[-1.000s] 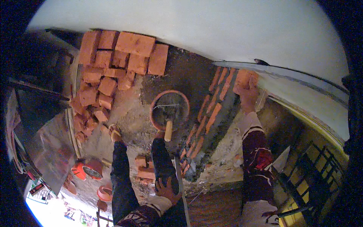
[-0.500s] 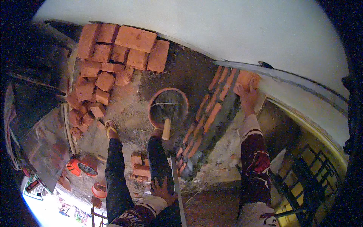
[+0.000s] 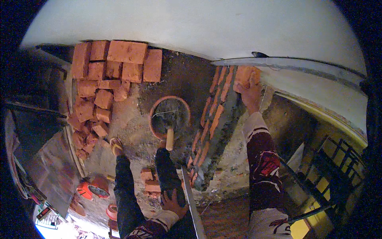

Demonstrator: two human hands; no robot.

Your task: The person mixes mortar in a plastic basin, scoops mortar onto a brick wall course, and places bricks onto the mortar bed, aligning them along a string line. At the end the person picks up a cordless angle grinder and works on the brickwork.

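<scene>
My right hand [image 3: 250,97] reaches far forward, its fingers gripping the near edge of an orange brick [image 3: 247,74]. That brick sits at the far end of a low brick wall [image 3: 215,113], whose courses have grey mortar between and beside them. On my left thigh or knee area my left hand [image 3: 174,204] lies with fingers spread, holding nothing. Between my feet and the wall stands a round basin [image 3: 152,115] with grey mortar inside. A wooden tool handle [image 3: 170,139] sticks out over the basin's near rim; the rest of the tool is mostly hidden in the mortar.
A large stack of bricks [image 3: 127,51] stands against the white wall [image 3: 159,24] at far left. More bricks [image 3: 152,185] lie beside my leg. A long straight bar [image 3: 193,203] runs beside my knee. Orange buckets [image 3: 99,186] stand at lower left, a dark metal frame [image 3: 334,171] at right.
The whole view has shifted, with the brick wall and basin sitting further left in the picture. My right hand stays on the brick, and my left hand still rests on my leg.
</scene>
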